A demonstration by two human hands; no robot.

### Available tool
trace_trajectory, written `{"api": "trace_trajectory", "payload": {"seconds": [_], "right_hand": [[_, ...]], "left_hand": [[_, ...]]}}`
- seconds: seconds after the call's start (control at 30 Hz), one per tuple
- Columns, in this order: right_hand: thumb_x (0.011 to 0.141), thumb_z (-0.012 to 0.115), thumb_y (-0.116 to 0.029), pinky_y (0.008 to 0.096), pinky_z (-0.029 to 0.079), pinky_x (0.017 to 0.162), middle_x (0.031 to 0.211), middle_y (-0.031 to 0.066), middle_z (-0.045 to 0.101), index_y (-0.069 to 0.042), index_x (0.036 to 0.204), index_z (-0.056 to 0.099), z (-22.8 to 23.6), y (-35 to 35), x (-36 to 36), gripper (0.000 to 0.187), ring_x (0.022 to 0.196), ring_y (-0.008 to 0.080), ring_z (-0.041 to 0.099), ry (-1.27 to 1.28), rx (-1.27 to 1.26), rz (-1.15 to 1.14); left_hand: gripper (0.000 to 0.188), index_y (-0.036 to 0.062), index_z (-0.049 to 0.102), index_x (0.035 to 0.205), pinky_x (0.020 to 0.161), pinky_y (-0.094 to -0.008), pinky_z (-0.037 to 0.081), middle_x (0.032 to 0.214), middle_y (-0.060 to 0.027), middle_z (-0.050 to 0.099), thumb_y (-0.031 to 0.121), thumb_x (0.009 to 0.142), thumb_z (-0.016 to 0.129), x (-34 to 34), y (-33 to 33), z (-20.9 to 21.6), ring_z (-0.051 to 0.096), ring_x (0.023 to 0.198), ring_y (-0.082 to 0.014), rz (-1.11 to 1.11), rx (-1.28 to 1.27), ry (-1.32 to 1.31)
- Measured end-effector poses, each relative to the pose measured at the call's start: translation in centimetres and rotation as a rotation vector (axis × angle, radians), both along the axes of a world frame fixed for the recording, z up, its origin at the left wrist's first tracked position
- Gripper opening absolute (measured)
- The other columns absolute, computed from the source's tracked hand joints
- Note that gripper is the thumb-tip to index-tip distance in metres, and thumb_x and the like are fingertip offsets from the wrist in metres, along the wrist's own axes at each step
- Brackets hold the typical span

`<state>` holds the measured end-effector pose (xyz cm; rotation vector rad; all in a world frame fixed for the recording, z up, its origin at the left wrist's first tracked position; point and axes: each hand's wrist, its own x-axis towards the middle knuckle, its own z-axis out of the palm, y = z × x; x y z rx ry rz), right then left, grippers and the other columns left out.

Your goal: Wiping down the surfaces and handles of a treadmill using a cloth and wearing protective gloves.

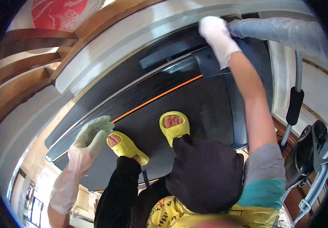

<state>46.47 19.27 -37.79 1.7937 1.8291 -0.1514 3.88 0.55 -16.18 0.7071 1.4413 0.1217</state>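
Note:
My right hand [214, 31], in a white glove, stretches far forward to the top edge of a black treadmill [206, 102]. Its fingers look curled into a rounded closed shape, and what they hold, if anything, is hidden. It is close to the end of a tube wrapped in clear plastic [278, 28]. On the left, my left hand [93, 132] hovers over the treadmill's side rail, in a thin pale green glove with a long see-through cuff. Its thumb stands apart from the fingers and nothing is in it. Yellow slippers [174, 127] are on my feet, which stand on the belt.
An orange line [156, 97] runs along the treadmill. Wooden railing bars [31, 60] curve at the far left, by a low white wall [107, 49]. At right are a grey pole with a black foam grip [295, 106] and a black item with a strap [308, 152].

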Motion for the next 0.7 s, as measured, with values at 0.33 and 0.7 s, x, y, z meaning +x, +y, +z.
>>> {"api": "trace_trajectory", "payload": {"seconds": [0.33,0.7], "right_hand": [[0.087,0.056,-0.012,0.0485,0.058,0.08,0.103,0.0216,0.072,-0.004,0.094,0.077,-3.0,-3.3,-9.8,0.023,0.094,0.0378,0.071,0.211,-0.19,0.6],[0.084,0.057,-0.023,0.0461,0.056,0.076,0.094,0.0225,0.071,-0.004,0.083,0.073,2.0,-6.7,-12.4,0.025,0.09,0.037,0.07,0.733,-0.115,-0.058]], "left_hand": [[0.038,0.0067,0.058,0.137,0.107,-0.0286,0.046,0.128,-0.0076,0.068,0.014,0.1,0.057,4.7,0.1,-3.7,0.063,0.117,-0.0148,-0.163,-0.118,-0.077],[0.037,0.0002,0.056,0.136,0.104,-0.0303,0.047,0.124,-0.0114,0.067,0.003,0.099,0.052,6.2,0.5,-2.1,0.062,0.116,-0.0175,-0.004,0.057,-0.071]]}}
